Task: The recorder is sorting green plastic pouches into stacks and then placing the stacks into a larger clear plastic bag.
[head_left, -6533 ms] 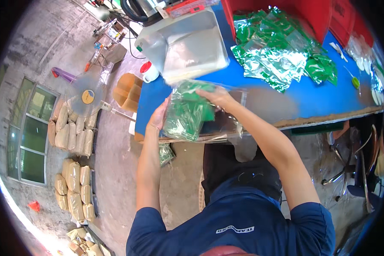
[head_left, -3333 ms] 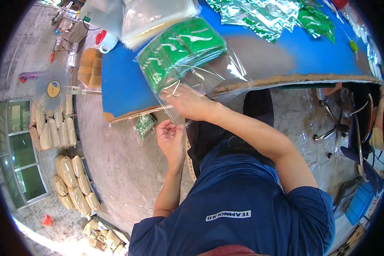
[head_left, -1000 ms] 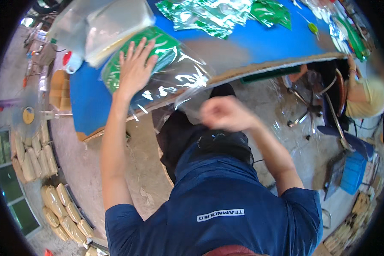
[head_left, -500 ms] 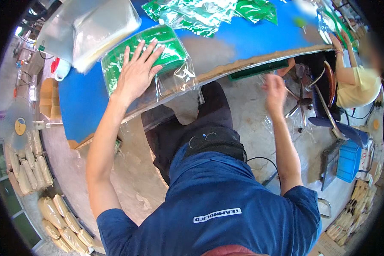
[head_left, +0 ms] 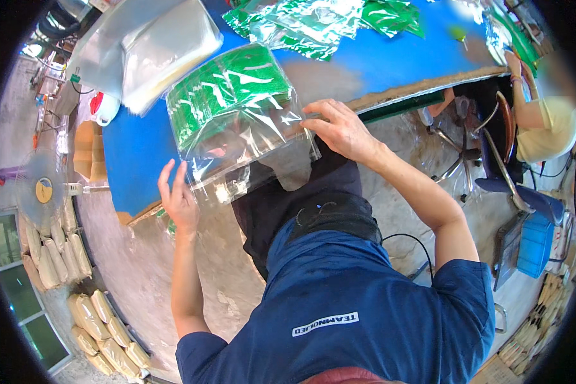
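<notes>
A clear plastic bag (head_left: 233, 157) with a flat green stack (head_left: 230, 89) inside lies at the table's near edge. Its loose, see-through end hangs over the edge above my lap. My left hand (head_left: 182, 203) is at the lower left corner of this end, fingers stretched up and apart beside the plastic. At the bag's right side, my right hand (head_left: 342, 131) has its thumb and fingers closed on the plastic edge. What the stack consists of cannot be made out.
A blue-topped table (head_left: 134, 157) carries a pile of clear bags (head_left: 173, 54), a white container with a red part (head_left: 105, 109) and green-printed packets (head_left: 294, 29). Another person (head_left: 544, 131) works at the right, near a chair (head_left: 502, 150). A fan (head_left: 43, 190) stands left.
My left hand has come off the top of the green stack, down to the bag's lower left. My right hand has moved left from beside the table to the bag's right edge.
</notes>
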A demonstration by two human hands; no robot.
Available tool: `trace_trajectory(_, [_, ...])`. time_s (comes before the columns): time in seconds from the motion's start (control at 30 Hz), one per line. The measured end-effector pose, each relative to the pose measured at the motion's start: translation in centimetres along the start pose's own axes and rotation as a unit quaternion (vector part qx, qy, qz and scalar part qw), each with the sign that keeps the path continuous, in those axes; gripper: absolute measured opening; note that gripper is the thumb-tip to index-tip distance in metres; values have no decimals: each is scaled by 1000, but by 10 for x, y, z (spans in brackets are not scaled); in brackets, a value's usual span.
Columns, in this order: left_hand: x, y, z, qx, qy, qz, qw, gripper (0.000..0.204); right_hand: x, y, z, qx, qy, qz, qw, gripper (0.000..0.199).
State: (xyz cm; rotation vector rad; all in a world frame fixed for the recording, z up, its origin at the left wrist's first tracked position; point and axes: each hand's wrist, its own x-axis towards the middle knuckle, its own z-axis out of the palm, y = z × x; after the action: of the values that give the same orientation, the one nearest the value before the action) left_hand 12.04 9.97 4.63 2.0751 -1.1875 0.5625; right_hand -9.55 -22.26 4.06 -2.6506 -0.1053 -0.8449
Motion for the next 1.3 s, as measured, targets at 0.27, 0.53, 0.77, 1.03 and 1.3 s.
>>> trace_trajectory(0.27, [-33,-22,-16,8,-44,71,996,41,3,0,11,66,32,-24,997,15])
trace_trajectory(0.53, [-32,-2,6,10,4,60,998,30,-5,-3,-6,40,23,6,999,18])
trace_trajectory(0.77, [-28,-10,5,24,-16,107,994,26,0,11,-2,24,25,12,999,18])
trace_trajectory(1.03, [49,3,-23,-142,52,-73,986,7,71,23,-16,156,102,114,976,14])
trace_trajectory(1.3, [197,-40,-94,-378,85,-129,913,20,228,32,-74,295,191,90,932,20])
